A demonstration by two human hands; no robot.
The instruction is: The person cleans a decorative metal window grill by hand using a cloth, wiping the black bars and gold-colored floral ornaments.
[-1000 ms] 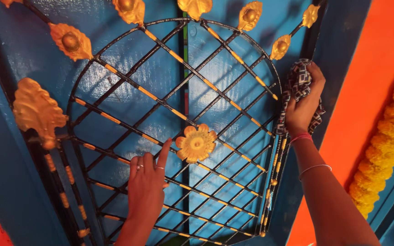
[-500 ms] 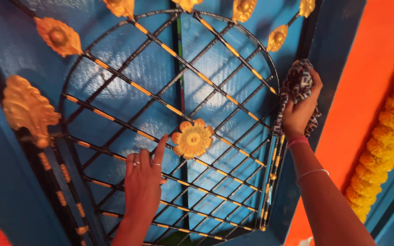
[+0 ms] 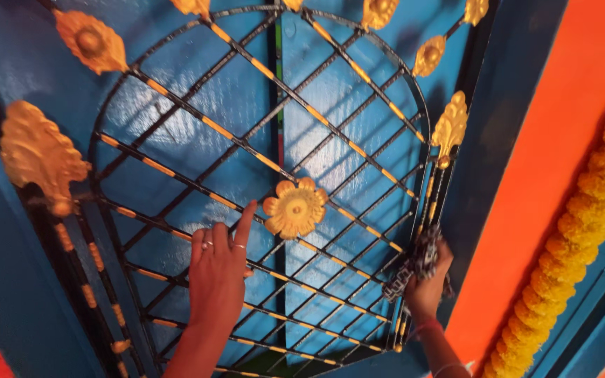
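Left hand (image 3: 217, 269) lies spread, fingers flat on the black diagonal-lattice iron grille (image 3: 197, 122) beside a golden flower ornament (image 3: 294, 208). Right hand (image 3: 427, 290) clenches a dark patterned cloth (image 3: 414, 264) against the grille's right frame.

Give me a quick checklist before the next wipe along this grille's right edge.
1. Cloth gripped in right hand: ok.
2. Cloth touching the grille at its right edge: ok.
3. Left hand flat on the bars, steadying: ok.
4. Left fingers off the gold flower: ok, just beside it.
5. Gold leaf above the cloth uncovered: ok.
6. Lower edge free of dust: cannot tell.
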